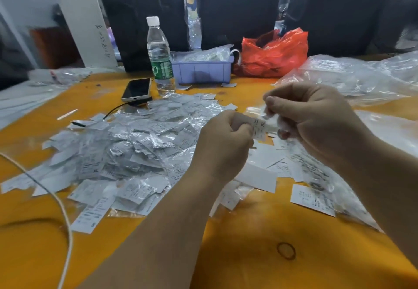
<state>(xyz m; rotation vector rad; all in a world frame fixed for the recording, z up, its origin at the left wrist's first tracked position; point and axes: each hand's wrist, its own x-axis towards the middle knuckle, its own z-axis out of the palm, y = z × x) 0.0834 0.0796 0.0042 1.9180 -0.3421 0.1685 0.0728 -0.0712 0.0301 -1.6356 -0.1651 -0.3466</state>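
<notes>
Both hands are raised over the orange table (248, 254). My left hand (224, 140) pinches one end of a small white printed label (260, 128). My right hand (316, 119) pinches a small clear plastic bag (271, 113) at the label's other end. Whether the label is partly inside the bag I cannot tell. A big heap of bagged labels (126, 148) lies to the left. Loose white labels (312, 198) lie under and to the right of my hands.
At the back stand a water bottle (159, 55), a phone (137, 89) on a cable, a lilac tray (201, 69) and a red plastic bag (273, 54). Clear plastic sheeting (362, 73) lies at the right. A white cable (65, 216) and a rubber band (286, 250) lie near me.
</notes>
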